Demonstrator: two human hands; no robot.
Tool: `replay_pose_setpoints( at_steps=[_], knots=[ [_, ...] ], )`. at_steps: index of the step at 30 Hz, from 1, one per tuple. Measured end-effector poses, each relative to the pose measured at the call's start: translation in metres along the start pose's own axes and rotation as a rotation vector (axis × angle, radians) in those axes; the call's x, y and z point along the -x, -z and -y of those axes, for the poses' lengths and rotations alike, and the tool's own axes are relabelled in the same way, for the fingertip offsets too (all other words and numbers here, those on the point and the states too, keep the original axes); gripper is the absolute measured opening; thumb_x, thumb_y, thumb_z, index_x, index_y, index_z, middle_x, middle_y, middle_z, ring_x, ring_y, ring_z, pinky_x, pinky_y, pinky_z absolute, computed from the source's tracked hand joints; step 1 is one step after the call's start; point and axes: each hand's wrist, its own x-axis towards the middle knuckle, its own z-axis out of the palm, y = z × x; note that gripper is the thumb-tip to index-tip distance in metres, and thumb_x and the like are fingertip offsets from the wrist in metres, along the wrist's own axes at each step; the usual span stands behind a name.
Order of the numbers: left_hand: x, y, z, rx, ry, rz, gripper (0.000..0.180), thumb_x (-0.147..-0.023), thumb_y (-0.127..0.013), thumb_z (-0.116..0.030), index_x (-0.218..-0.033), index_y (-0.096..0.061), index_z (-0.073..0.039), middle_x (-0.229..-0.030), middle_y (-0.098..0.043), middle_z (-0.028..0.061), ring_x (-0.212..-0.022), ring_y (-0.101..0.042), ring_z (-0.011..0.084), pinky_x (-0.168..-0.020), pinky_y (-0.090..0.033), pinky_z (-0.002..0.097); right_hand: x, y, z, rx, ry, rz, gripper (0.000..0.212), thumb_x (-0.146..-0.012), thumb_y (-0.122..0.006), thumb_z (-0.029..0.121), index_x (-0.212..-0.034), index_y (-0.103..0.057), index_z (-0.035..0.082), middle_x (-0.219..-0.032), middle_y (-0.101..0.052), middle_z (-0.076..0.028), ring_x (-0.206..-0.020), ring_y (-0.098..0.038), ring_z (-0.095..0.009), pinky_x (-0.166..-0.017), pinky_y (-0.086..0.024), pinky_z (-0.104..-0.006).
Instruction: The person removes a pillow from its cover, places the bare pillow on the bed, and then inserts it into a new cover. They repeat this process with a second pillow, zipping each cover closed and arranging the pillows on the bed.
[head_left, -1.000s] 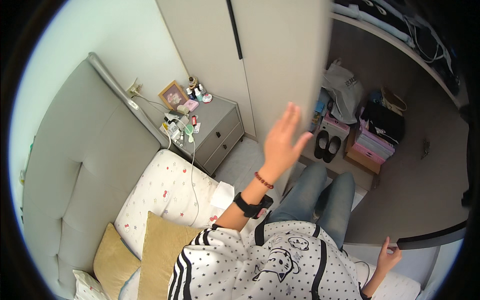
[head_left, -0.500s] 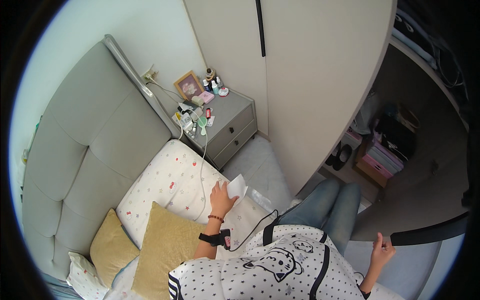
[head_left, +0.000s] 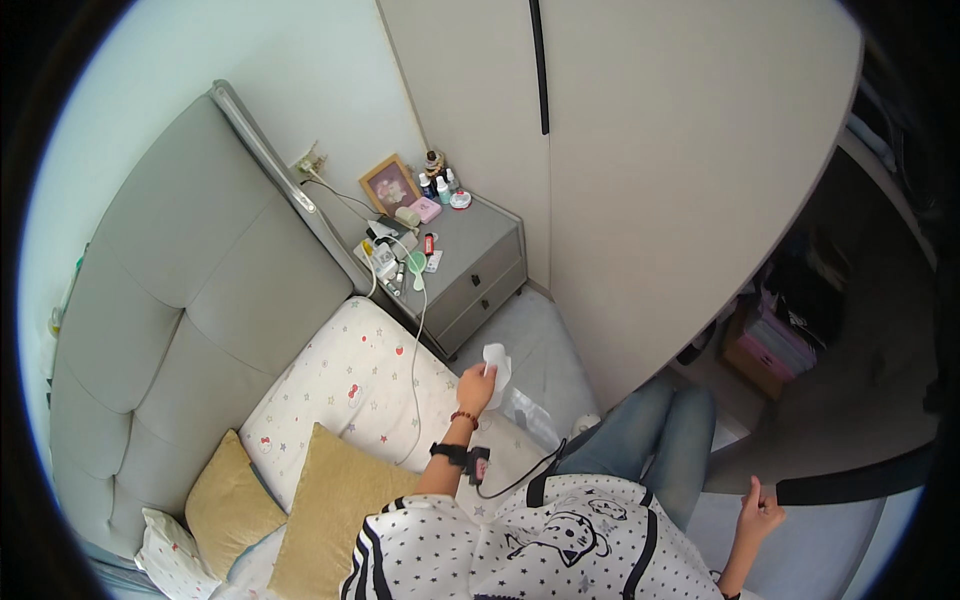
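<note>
My left hand (head_left: 475, 389) is closed on a thin white sheet (head_left: 497, 371), which looks like paper or tissue and stands up beyond the fingers. It is over the bed's edge nearest the nightstand. Just below it, a clear plastic sheet or bag (head_left: 530, 413) hangs at the mattress side. At the right, my right hand (head_left: 763, 512) has its fingers curled and its thumb raised. It is right beside the end of the black edge strip (head_left: 850, 485) of the dark wardrobe door. Whether anything is inside those fingers, I cannot make out.
Bottles, a picture frame (head_left: 390, 185) and a green hand mirror (head_left: 417, 268) crowd the grey nightstand (head_left: 480, 235). A white cable (head_left: 414, 375) runs across the patterned bed sheet (head_left: 365, 350). Yellow cushions (head_left: 340, 500) lie behind. The open wardrobe holds boxes (head_left: 775, 340).
My left hand has moved right and slightly forward with the white sheet, past the mattress edge, and the sheet has bent. My right hand has shifted slightly nearer. The view has turned a little.
</note>
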Motion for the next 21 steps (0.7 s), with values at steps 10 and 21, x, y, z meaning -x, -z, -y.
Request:
replay_pose_setpoints(
  at_steps=[10, 21],
  knots=[
    [0.048, -0.035, -0.179, 0.311, -0.717, 0.559, 0.092, -0.085, -0.070, -0.035, -0.151, -0.011, -0.008, -0.154, -0.020, 0.0214, -0.139, -0.029, 0.0293, -0.109, -0.031, 0.0343, 0.027, -0.010, -0.041, -0.164, -0.284, -0.049, 0.029, -0.080, -0.076, 0.014, -0.066, -0.065, -0.008, -0.104, -0.061, -0.016, -0.067, -0.062, -0.016, -0.052, -0.050, -0.0249],
    [0.059, -0.115, -0.289, 0.302, -0.761, 0.736, 0.071, -0.096, -0.052, -0.036, -0.152, -0.011, -0.020, -0.155, -0.012, 0.0218, -0.138, -0.027, 0.0369, -0.111, -0.028, 0.0387, 0.022, 0.012, -0.027, 0.476, 0.055, 0.189, 0.039, -0.079, -0.077, 0.038, -0.075, -0.073, -0.001, -0.069, -0.069, -0.015, -0.059, -0.065, -0.026, -0.058, -0.052, -0.0345]
  ],
)
